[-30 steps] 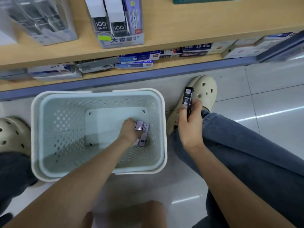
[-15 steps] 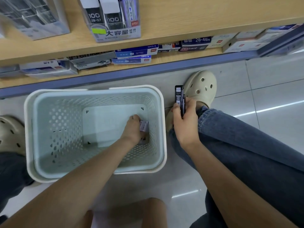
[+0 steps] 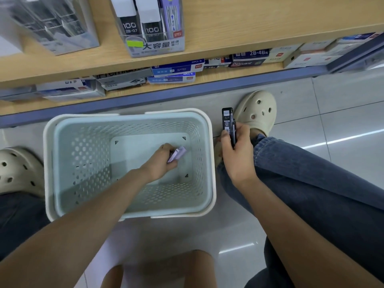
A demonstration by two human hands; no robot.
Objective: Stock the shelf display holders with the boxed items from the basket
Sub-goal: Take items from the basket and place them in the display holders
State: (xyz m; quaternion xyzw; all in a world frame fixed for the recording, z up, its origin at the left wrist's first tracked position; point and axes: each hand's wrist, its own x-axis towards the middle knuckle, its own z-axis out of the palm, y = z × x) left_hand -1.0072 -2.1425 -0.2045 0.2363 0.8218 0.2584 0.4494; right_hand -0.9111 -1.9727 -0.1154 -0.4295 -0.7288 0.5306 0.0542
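Head view. A pale green perforated basket (image 3: 176, 215) stands on the tiled floor (image 3: 342, 121) at centre frame, just in front of the shelf unit.

The left hand (image 3: 160, 163) reaches down inside the basket, right of its middle. Its fingers are curled round small lilac boxes (image 3: 179, 153), whose ends stick out past the fingertips. How many it holds cannot be told.

The right hand (image 3: 236, 159) is outside the basket, just beside its right rim. Its fingers and thumb grip slim black boxes (image 3: 227, 121), held upright with their printed ends pointing toward the shelves.

At top centre, a clear display holder (image 3: 153, 46) stands on the wooden shelf (image 3: 249, 28). It contains black-and-white boxes marked "100" and a lilac pack at its right side. A second clear holder (image 3: 62, 38) stands at upper left, contents blurred.

Flat blue and white cartons (image 3: 174, 69) lie along the lower shelf.

Beige clogs appear at mid-right (image 3: 257, 111) and at the left edge (image 3: 16, 169). A leg in blue jeans (image 3: 311, 194) fills the right side.
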